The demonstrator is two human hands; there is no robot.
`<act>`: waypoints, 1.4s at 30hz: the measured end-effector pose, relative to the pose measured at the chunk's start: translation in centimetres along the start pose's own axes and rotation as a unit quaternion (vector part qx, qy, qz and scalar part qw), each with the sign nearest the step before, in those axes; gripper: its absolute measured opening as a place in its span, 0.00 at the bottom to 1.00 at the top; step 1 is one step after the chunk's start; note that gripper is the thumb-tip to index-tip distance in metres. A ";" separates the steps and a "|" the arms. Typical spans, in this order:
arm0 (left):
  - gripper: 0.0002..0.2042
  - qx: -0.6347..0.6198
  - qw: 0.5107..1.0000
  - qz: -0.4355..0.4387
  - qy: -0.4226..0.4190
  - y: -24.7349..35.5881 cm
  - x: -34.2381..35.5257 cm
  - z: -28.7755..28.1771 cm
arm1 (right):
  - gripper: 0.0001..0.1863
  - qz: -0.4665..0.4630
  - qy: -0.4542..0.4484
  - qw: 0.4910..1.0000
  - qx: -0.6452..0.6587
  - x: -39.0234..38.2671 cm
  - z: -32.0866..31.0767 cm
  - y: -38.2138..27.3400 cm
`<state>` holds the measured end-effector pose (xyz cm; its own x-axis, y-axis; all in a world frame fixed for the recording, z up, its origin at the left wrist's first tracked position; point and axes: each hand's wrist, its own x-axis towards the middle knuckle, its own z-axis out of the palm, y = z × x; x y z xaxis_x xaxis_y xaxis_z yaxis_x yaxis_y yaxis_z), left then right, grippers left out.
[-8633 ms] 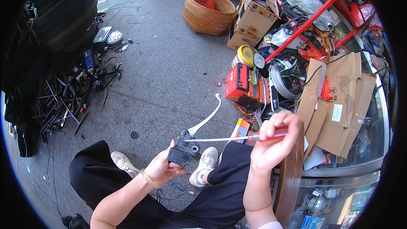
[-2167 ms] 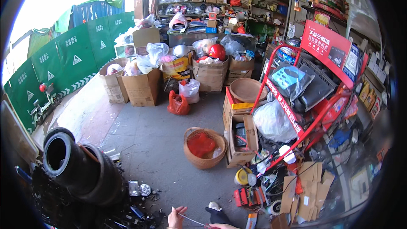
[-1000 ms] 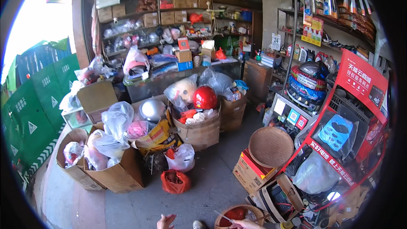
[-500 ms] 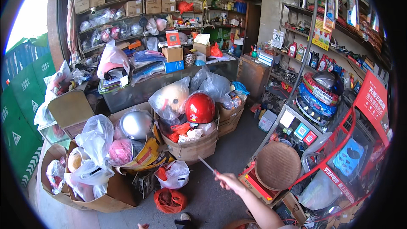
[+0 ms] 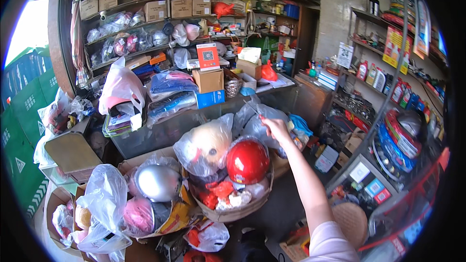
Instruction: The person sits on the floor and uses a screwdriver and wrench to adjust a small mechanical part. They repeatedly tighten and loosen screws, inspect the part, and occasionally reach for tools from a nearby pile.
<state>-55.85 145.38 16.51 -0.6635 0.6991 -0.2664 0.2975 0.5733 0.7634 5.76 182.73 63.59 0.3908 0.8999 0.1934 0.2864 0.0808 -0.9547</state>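
Note:
My right hand is raised at the end of my outstretched arm, closed on a screwdriver with a red handle and a thin shaft pointing forward and up-left toward the cluttered glass counter. Below it are a red helmet, a cream helmet in a clear bag and bluish-grey plastic bags, heaped in cardboard boxes. Whether the screwdriver touches anything behind it, I cannot tell. My left hand is out of view.
A silver helmet and bagged goods sit in boxes at lower left. Shelves of cartons line the back, with bottles on right-hand shelves. A metal pole, stacked tyre-like rings and a round woven tray stand at right.
I have moved forward from the floor spot toward the boxes and counter. My right hand with the screwdriver has risen and reached forward. The black part earlier in my left hand is no longer visible.

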 end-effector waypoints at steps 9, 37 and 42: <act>0.14 -0.473 0.827 -0.304 0.008 13.3 -10.5 15.0 | 0.25 -0.105 0.011 0.970 -0.218 28.4 2.9 3.0; 0.17 -0.398 0.829 -0.352 0.172 17.0 -18.7 14.3 | 0.14 -0.013 -0.260 0.946 -0.195 -0.7 8.3 17.8; 0.17 -0.425 0.764 -0.375 0.307 7.2 -27.6 7.8 | 0.27 -0.364 -0.631 0.682 -0.068 -26.3 15.8 14.5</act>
<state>-30.04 133.53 24.80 -0.7034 -0.1727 -0.6895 -0.7052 0.0477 0.7074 -14.14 167.02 41.14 -0.9372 0.3023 0.1740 0.1153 0.7393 -0.6634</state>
